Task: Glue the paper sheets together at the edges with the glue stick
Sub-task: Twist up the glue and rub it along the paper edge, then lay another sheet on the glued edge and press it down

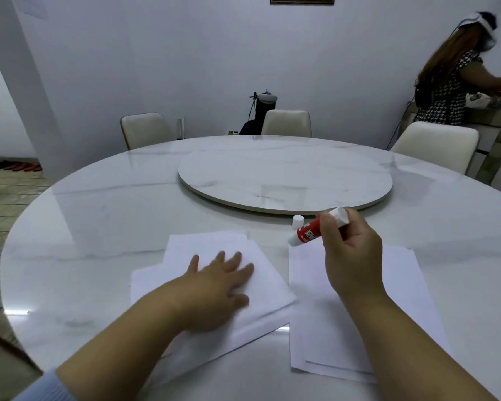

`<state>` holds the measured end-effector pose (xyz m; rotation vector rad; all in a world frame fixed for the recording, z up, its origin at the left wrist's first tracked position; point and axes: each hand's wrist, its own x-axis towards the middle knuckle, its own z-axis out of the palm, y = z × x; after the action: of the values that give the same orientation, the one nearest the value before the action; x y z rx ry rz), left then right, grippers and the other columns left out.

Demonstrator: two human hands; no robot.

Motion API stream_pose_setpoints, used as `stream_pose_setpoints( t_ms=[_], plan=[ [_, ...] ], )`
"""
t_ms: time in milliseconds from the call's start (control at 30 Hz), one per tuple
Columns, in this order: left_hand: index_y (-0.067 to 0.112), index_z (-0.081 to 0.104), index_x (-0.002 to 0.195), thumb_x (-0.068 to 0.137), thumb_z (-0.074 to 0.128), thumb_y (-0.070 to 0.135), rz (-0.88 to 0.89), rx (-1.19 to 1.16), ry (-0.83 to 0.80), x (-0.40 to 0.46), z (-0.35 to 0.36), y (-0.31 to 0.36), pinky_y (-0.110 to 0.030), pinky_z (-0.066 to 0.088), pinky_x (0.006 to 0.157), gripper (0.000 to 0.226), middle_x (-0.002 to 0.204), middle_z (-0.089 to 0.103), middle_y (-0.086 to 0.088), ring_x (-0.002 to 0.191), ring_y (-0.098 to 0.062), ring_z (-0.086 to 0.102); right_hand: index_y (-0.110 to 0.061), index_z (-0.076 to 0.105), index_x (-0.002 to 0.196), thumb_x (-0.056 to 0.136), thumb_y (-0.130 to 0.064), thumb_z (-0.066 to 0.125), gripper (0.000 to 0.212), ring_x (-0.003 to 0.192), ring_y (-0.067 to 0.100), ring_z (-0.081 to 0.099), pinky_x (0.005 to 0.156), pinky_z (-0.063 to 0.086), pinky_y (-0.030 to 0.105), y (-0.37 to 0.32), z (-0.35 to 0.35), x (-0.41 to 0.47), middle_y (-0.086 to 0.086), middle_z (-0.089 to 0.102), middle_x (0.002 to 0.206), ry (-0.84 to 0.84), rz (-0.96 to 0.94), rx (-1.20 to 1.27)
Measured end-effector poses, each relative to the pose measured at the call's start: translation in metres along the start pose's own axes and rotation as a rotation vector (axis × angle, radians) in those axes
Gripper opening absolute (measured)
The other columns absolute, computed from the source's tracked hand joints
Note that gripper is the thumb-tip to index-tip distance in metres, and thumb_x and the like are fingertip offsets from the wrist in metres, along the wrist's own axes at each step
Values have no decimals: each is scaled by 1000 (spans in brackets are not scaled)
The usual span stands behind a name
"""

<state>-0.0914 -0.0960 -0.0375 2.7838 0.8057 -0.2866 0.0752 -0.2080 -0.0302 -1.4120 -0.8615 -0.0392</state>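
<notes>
Pressing flat on the left stack of paper sheets (261, 287), the left hand (217, 287) has its fingers spread. Right hand (350, 256) grips the red-and-white glue stick (308, 231), tilted over the far-left corner of the right sheets (402, 290). A white cap (298, 220) stands just beyond. Glossy marble bench (99, 227), round turntable (284, 180) farther off.

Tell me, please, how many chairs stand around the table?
3: one chair at the far left, one at the far middle, one at the far right. Nearer ones may be out of view.
</notes>
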Motion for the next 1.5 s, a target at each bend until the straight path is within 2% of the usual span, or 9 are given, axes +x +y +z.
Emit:
stream_pose_setpoints(
  t_ms=[267, 400, 600, 767, 900, 1000, 1167, 1333, 1500],
  plan=[
    [43, 7, 148, 93, 37, 52, 64, -86, 103, -9, 14, 8, -28, -7, 119, 63, 157, -5, 22, 143, 3, -10, -21, 62, 79, 90, -25, 55, 14, 56, 12, 48, 53, 39, 19, 7, 9, -6, -4, 68, 69, -323, 55, -76],
    [41, 4, 148, 93, 35, 53, 55, -65, 122, -9, 15, 7, -29, -7, 119, 64, 157, -7, 21, 144, 2, -10, -24, 62, 83, 90, -29, 53, 13, 82, 17, 65, 77, 50, 34, 12, 12, -7, -5, 73, 85, -473, 49, -188],
    [43, 3, 148, 93, 34, 55, 63, -80, 134, -8, 18, 4, -28, -7, 119, 64, 157, -7, 22, 143, 4, -11, 6, 57, 72, 65, -40, 49, 47, 60, 28, 46, 55, 39, 38, 2, 2, -8, 29, 58, 73, -554, -8, -126],
    [44, 2, 148, 92, 33, 57, 69, -83, 147, -8, 19, 3, -27, -8, 118, 64, 156, -7, 23, 142, 5, -11, -5, 64, 57, 64, -20, 55, 19, 47, 8, 46, 47, 36, 19, -6, -4, -10, 4, 56, 52, -807, 94, 31],
    [43, 5, 148, 93, 35, 55, 69, -114, 163, -11, 21, 0, -28, -8, 118, 63, 156, -7, 25, 142, 6, -11, -10, 73, 72, 63, -22, 72, 15, 51, 12, 58, 48, 45, 19, -9, -8, 4, 6, 67, 59, -465, 214, 559],
    [44, 5, 147, 93, 34, 53, 62, -128, 171, -13, 22, 2, -28, -8, 118, 62, 155, -7, 26, 142, 6, -11, -9, 66, 96, 72, -4, 65, 25, 71, 17, 68, 69, 56, 24, -9, -10, 20, 10, 74, 78, -206, 421, 810],
    [43, 6, 148, 93, 36, 52, 59, -126, 183, -12, 20, 3, -27, -8, 118, 63, 156, -5, 24, 143, 4, -9, -9, 61, 116, 83, -4, 66, 33, 97, 20, 64, 98, 47, 36, 0, 16, 43, 6, 72, 103, -242, 499, 392],
    [44, 9, 147, 92, 39, 52, 60, -146, 202, -11, 20, 3, -26, -7, 118, 64, 156, -3, 24, 143, 5, -7, -15, 62, 107, 76, -9, 74, 34, 74, 11, 59, 68, 45, 24, 20, 49, 65, -4, 63, 84, -237, 385, -45],
    [44, 9, 147, 91, 40, 53, 68, -154, 207, -11, 19, 1, -27, -7, 119, 65, 156, -4, 25, 143, 6, -8, -23, 65, 100, 75, -28, 73, 27, 102, 23, 57, 92, 38, 35, 43, 72, 77, -2, 68, 94, -296, 182, -712]
  ],
)
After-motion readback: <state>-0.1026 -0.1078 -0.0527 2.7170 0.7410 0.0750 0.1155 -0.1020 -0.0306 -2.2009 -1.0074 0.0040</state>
